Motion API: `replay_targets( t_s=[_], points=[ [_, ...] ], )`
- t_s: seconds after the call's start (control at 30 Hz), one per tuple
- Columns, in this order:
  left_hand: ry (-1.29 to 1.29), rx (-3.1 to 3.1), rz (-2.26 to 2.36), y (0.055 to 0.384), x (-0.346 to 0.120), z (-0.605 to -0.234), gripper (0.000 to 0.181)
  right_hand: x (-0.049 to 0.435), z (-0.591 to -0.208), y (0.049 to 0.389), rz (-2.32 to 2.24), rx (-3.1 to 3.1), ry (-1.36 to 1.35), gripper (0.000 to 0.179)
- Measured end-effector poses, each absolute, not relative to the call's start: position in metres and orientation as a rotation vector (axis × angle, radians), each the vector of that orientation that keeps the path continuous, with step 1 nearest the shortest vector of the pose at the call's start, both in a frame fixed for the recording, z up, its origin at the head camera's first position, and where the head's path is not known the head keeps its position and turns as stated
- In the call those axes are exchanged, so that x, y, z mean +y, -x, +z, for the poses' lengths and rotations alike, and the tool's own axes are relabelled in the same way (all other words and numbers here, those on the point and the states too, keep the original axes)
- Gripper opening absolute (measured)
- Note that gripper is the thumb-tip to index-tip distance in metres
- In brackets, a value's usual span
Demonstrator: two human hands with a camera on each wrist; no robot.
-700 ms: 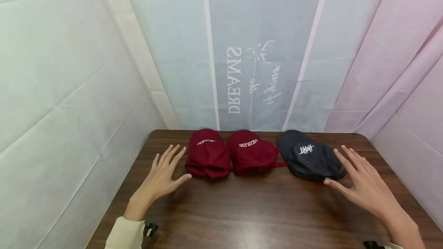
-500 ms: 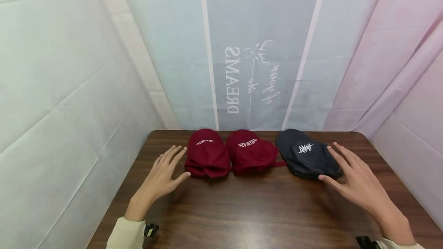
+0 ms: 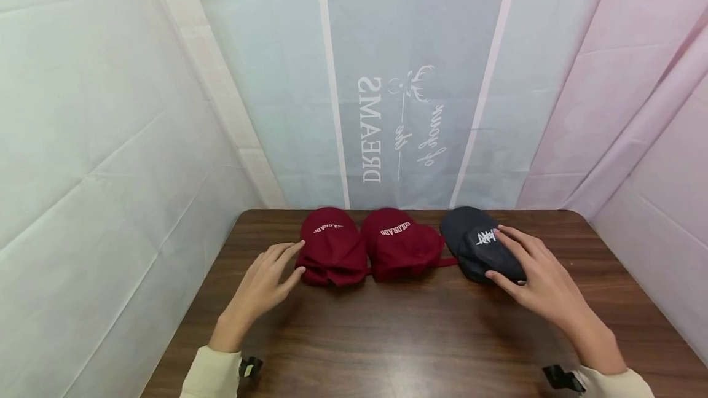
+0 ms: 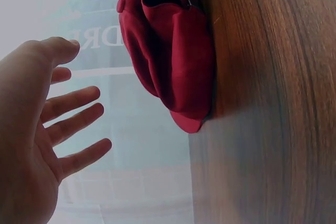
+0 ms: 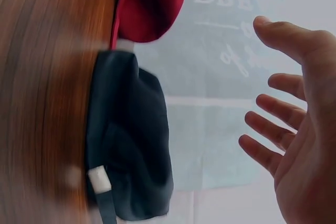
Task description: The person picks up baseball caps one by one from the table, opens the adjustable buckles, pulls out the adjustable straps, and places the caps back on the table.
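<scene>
Three baseball caps lie in a row along the table's far side. At the left is a dark red cap (image 3: 334,250) with white lettering, and beside it a second dark red cap (image 3: 401,249) whose strap sticks out to the right. A dark navy cap (image 3: 470,238) with white lettering lies at the right. My left hand (image 3: 265,284) hovers by the left red cap, its fingertips overlapping the cap's edge in the head view; the left wrist view shows a gap. Over the navy cap's right part is my right hand (image 3: 539,281), fingers spread and apart from it in the right wrist view.
The brown wooden table (image 3: 387,336) ends at a pale blue-grey cloth (image 3: 415,29) with mirrored white lettering. White sheeting (image 3: 99,171) closes in the left side, and pinkish-white sheeting (image 3: 664,158) the right. A dark wrist strap (image 3: 563,378) sits at the right cuff.
My right hand has moved left, from the navy cap's right edge to over it. My left hand's fingers have drawn slightly closer to the left red cap. The caps lie as before.
</scene>
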State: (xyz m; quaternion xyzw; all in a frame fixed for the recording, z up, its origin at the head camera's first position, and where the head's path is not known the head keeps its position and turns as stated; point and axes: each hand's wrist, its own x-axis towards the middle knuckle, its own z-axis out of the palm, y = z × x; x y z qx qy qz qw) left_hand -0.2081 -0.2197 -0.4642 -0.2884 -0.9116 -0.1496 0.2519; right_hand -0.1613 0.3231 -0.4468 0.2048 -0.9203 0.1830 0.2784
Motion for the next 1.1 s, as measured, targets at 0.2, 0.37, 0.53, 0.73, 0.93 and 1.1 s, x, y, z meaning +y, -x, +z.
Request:
replay_targets(
  t_s=[0.2,0.37,0.53,0.73,0.93,1.1],
  points=[
    [0.796,-2.446,-0.41,0.211,-0.216,-0.465,0.055,0.303,-0.447,0.172,0.5,-2.451,-0.623,0.097],
    [0.805,-2.445,-0.426,0.215,-0.211,-0.468,0.053,0.287,-0.447,0.182,0.518,-2.439,-0.669,0.094],
    [0.806,-2.443,-0.44,0.217,-0.207,-0.469,0.051,0.274,-0.448,0.19,0.539,-2.447,-0.68,0.089],
    [0.806,-2.44,-0.464,0.22,-0.204,-0.472,0.05,0.259,-0.45,0.197,0.56,-2.459,-0.701,0.086],
    [0.811,-2.449,-0.477,0.223,-0.2,-0.476,0.049,0.24,-0.452,0.204,0.598,-2.416,-0.777,0.081],
    [0.82,-2.439,-0.492,0.225,-0.197,-0.478,0.047,0.225,-0.455,0.209,0.623,-2.399,-0.822,0.079]
  ],
)
